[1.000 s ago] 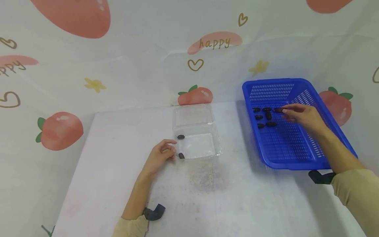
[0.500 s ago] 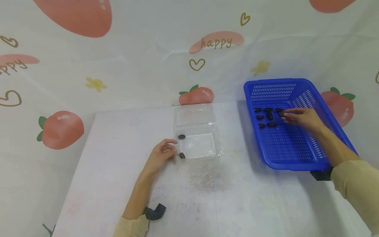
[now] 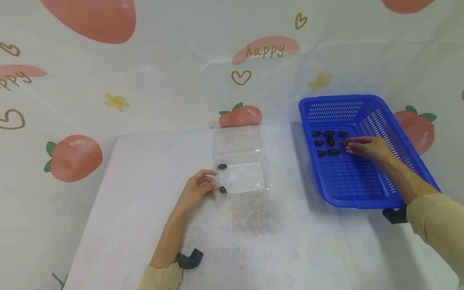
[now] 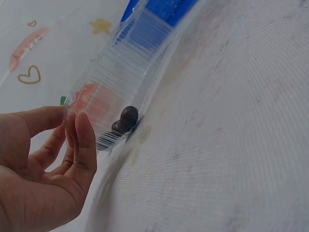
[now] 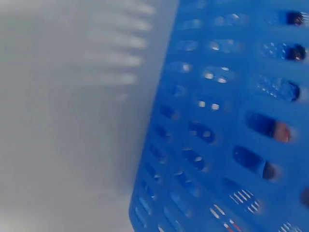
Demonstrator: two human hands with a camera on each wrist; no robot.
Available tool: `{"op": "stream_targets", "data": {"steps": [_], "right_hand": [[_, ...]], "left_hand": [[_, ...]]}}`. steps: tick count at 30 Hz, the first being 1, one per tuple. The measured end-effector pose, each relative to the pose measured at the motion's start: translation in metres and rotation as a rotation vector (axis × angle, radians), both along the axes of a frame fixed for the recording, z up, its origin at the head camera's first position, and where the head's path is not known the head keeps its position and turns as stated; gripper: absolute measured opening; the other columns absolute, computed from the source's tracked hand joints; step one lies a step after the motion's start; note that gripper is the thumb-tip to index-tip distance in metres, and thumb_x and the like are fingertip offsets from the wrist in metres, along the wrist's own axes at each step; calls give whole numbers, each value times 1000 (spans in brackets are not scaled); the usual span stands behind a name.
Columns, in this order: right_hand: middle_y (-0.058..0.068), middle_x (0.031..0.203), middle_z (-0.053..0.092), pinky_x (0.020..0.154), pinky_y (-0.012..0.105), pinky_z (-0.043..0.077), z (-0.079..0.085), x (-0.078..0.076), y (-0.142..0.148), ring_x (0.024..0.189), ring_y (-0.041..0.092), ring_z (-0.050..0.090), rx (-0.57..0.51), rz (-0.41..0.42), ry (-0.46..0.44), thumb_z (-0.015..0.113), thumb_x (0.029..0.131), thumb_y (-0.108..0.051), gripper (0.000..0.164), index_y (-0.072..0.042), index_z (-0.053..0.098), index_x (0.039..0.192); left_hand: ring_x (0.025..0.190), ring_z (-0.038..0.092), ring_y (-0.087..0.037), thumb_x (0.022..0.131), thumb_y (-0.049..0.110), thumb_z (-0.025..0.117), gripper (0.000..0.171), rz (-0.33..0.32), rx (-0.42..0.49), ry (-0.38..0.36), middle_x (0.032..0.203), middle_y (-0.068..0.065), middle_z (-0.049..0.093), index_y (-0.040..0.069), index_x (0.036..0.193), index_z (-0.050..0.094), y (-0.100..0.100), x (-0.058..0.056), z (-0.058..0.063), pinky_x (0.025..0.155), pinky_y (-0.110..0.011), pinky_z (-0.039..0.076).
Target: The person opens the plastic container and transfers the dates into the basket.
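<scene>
My right hand (image 3: pixel 371 149) is inside the blue plastic basket (image 3: pixel 353 201), its fingertips pinching a dark brown date (image 3: pixel 344 143) near the basket floor. Several more dates, among them one date (image 3: pixel 334 152), lie to the left of these fingers. My left hand (image 3: pixel 197 191) is at the left side of an open clear plastic box (image 3: pixel 266 173). In the left wrist view, that hand's curled fingers (image 4: pixel 86 140) meet at the box's edge and seem to pinch it. Two dates lie in the box: an upper date (image 3: pixel 222 166) and a lower date (image 3: pixel 222 189).
The box's lid (image 3: pixel 237 141) is folded back toward the printed wall sheet (image 3: pixel 174 80). Box and basket stand on a white table (image 3: pixel 224 249), the basket to the right with raised slotted sides. The right wrist view shows mostly the basket's slotted wall (image 5: pixel 212 130), blurred.
My right hand has moved slightly nearer within the basket. A date formerly at its fingertips now lies free in the back row, and the fingers are on another just below it. The left hand stays put.
</scene>
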State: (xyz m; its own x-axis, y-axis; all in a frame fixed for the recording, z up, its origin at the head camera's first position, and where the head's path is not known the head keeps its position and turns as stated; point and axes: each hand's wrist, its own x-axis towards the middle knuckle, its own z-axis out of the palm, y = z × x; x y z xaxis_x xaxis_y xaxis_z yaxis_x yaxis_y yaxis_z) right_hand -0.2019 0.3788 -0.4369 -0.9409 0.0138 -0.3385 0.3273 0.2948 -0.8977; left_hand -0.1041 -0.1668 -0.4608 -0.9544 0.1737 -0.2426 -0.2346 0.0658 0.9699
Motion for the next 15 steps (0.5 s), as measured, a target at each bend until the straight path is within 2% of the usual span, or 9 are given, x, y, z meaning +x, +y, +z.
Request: {"op": "stream_targets", "data": {"steps": [2,5,8,15], "right_hand": [[-14,85,70,77,23,58,-1,1,-1,80,2,70,-13,-15,5,59,100,-13,32,6,56,126],[-10,82,72,75,23,58,-2,1,-2,77,4,71,-62,-48,8,62,98,-10,7,-9,68,102],[-9,81,72,76,23,58,-1,2,-2,78,4,71,-77,-53,11,63,97,-9,18,-22,69,88],[-12,82,71,78,24,58,3,4,-4,79,3,71,-25,-46,31,62,98,-11,9,-17,68,99]], "left_hand": [[74,62,-21,94,1,62,35,1,0,1,90,-7,60,0,128,57,0,0,0,74,-32,57],[74,62,-21,94,1,61,35,-1,5,1,90,-7,60,0,129,57,0,0,1,74,-32,57],[74,62,-21,94,2,61,36,-3,15,-2,91,-7,59,-1,129,56,0,0,1,75,-31,57],[75,62,-22,95,2,61,35,-3,17,-6,91,-7,59,0,129,57,0,1,1,75,-32,57]]}}
